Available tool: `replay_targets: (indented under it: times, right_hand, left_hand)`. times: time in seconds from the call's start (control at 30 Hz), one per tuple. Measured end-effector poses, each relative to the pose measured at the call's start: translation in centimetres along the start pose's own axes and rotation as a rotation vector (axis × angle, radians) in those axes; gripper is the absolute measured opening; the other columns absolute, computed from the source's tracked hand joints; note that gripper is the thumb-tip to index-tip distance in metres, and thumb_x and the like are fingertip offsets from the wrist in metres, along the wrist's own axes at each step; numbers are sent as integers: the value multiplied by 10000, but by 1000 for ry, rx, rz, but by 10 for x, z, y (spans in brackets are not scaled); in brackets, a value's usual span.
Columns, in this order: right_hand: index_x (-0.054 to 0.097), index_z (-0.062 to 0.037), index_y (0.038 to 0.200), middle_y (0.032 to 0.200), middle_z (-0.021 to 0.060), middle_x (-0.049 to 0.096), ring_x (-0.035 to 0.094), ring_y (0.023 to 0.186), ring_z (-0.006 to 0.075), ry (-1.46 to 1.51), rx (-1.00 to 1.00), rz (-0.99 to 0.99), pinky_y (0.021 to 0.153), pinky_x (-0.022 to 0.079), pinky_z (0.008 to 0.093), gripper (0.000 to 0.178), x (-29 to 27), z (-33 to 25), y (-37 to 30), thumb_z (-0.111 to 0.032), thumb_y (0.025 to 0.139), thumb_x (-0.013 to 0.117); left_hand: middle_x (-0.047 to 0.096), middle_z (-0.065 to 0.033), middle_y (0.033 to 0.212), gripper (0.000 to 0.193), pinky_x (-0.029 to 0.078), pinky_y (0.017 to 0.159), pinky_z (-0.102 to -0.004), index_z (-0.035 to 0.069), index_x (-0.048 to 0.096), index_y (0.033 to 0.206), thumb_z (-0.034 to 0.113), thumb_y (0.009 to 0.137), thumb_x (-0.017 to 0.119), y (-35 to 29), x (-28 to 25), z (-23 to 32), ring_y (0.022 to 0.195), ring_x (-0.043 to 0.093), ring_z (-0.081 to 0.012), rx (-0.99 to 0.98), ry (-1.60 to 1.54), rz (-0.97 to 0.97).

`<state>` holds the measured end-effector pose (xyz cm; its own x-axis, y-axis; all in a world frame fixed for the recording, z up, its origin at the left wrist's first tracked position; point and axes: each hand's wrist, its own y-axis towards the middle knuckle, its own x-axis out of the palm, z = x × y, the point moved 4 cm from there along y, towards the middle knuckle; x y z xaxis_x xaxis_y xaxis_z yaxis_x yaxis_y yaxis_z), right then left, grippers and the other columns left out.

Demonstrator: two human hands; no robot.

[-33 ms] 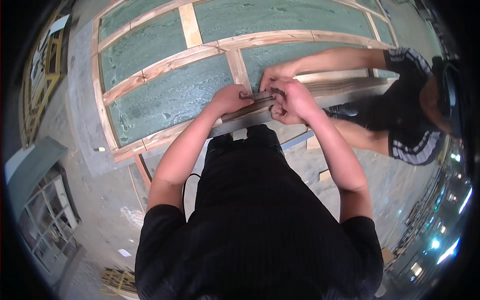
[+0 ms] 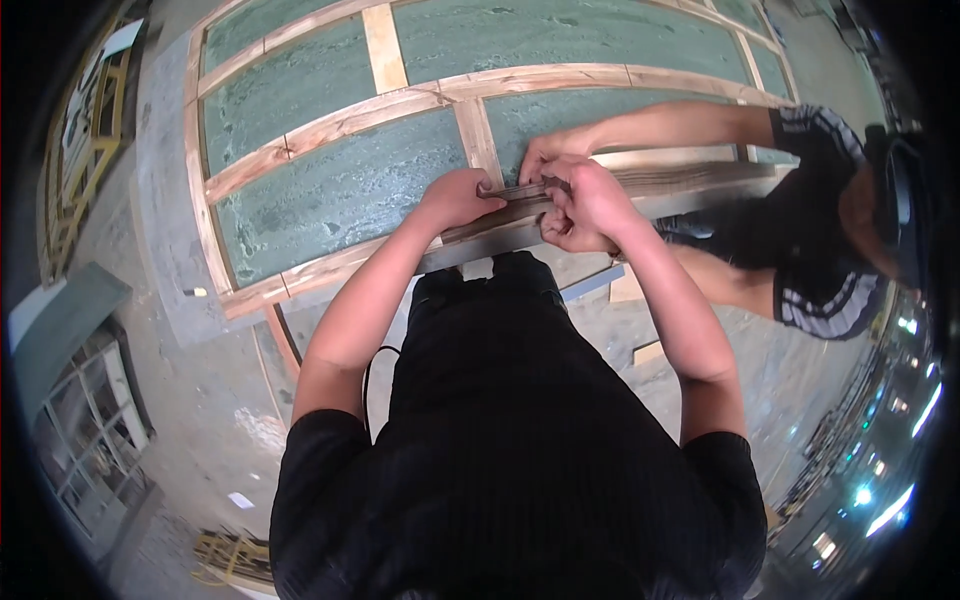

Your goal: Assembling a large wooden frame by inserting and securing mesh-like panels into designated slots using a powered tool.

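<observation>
A bundle of long thin dark-brown strips (image 2: 690, 177) lies along the near edge of a wooden frame (image 2: 350, 115) backed by mottled green panels. My left hand (image 2: 462, 200) grips the left end of the bundle, thumb and fingers curled on it. Farther right, my right hand (image 2: 595, 195) is closed on the same strips, its fingertips bent over their top; the exact contact is partly hidden. A co-worker's hand (image 2: 540, 152) touches the bundle from the far side. Another hand (image 2: 568, 235), at the end of the co-worker's lower arm, holds it from below, partly behind my right hand.
The co-worker (image 2: 830, 200) leans in from the right, both forearms across the bundle. At far left stand a yellow metal frame (image 2: 105, 150) and a white grid-like frame (image 2: 95, 420). A short wooden piece (image 2: 648, 353) lies on the concrete floor (image 2: 220, 400).
</observation>
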<state>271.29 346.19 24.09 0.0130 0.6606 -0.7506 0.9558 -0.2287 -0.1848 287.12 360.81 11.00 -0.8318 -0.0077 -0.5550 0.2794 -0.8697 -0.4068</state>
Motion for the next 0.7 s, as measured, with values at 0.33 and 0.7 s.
replay_targets:
  times: [0.33,0.7]
  right_hand:
    - [733,-78,1058,1008,167,746,721,1005,383,-242,-208,-478,838,574,484,241,12,18,85,-147,828,751]
    - [735,-84,1110,1037,146,750,716,979,363,-385,-247,-792,866,570,458,351,85,77,108,-271,822,806]
  left_hand:
    - [764,-141,1059,482,565,851,-455,75,733,1082,445,804,868,-25,3,-5,996,728,-346,-195,-105,111]
    - [715,-128,1054,381,448,990,-499,79,699,1052,315,809,875,-48,14,18,1089,653,-375,-181,141,471]
